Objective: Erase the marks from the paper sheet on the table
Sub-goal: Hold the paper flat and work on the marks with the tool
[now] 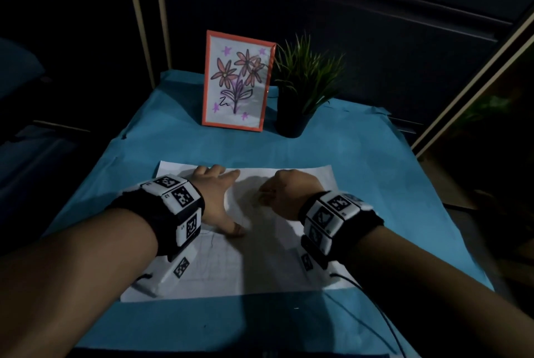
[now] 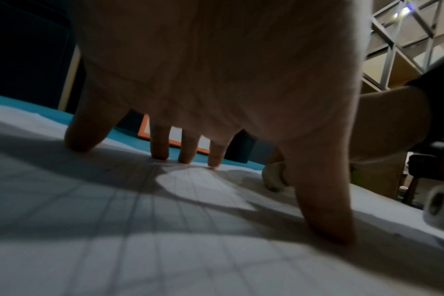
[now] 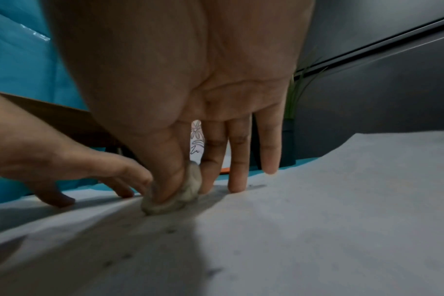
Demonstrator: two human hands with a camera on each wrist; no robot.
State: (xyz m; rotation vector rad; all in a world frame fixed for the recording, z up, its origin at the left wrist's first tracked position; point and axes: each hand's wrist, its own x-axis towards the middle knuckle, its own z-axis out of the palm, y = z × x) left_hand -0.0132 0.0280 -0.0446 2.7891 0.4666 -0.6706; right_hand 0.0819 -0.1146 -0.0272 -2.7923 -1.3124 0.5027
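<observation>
A white paper sheet (image 1: 268, 268) with faint pencil lines lies on the blue-covered table (image 1: 161, 146). My left hand (image 1: 216, 198) presses spread, straight fingers (image 2: 160, 148) flat on the sheet's left half, thumb (image 2: 327, 224) down too. My right hand (image 1: 286, 193) pinches a greyish lump of eraser (image 3: 180, 194) between thumb and forefinger and holds it against the paper (image 3: 317, 220) near the top middle. The eraser (image 2: 274, 178) also shows past my left thumb. Small dark crumbs (image 3: 170, 231) dot the sheet near the eraser.
An orange-framed flower drawing (image 1: 237, 80) stands at the back of the table beside a small potted plant (image 1: 300, 86). Cables (image 1: 375, 308) trail from the wrist bands over the table's front right. Dark furniture surrounds the table.
</observation>
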